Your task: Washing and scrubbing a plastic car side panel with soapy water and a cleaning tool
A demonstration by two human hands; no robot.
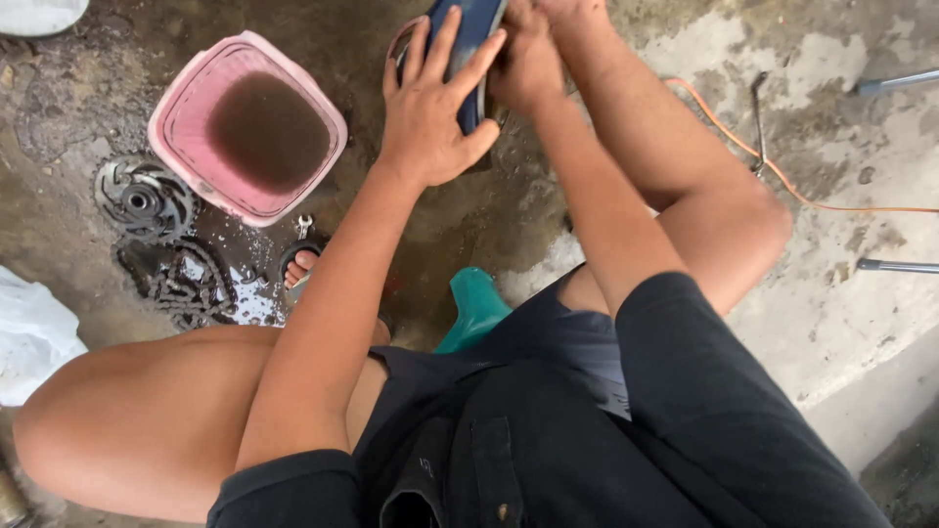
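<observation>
I sit low over a wet concrete floor, knees apart. My left hand (430, 108) lies flat with spread fingers against the side of a dark blue curved part (471, 39) near the top edge. My right hand (528, 59) is closed on the same part from the right side. Only its lower portion shows; the rest runs out of view at the top.
A pink square tub (186, 147) of brown murky water stands at the upper left. Below it lie a toothed sprocket (145, 200) and a greasy chain (181, 279). A wrench (303, 227) is by my sandalled foot. An orange cord (802, 196) crosses the right; a green stool (476, 308) is under me.
</observation>
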